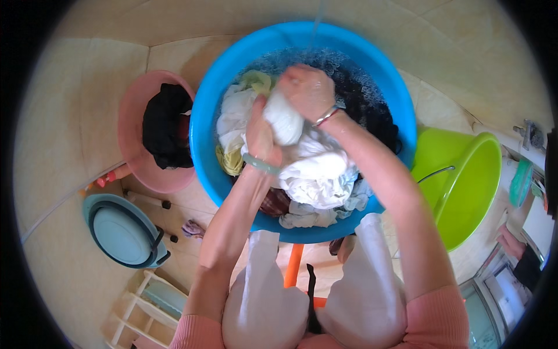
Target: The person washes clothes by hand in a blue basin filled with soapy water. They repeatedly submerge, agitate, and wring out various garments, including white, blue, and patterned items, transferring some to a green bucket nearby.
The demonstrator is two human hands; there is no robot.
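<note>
A large round blue basin point(200, 134) holds bubbly water and a heap of wet laundry. My right hand point(307, 92) is closed in a fist at the top of a bunched white cloth point(285, 121) above the heap. Against the left side of that cloth, my left hand point(261, 132) grips it, its fingers partly hidden. Below both hands lies a large crumpled white garment point(321, 174). Pale yellow-green fabric point(257, 81) sits by the far left, and dark clothing point(378, 125) soaks at the right. A thin stream of water point(318, 26) falls in at the far side.
A pink basin point(131, 136) with black clothing point(164, 129) stands left. Nearer are a grey-blue folding basin point(121, 232) and a pale rack point(125, 320). A lime-green bucket point(474, 192) lies tilted right. Another hand point(511, 241) with a dark sleeve shows at far right.
</note>
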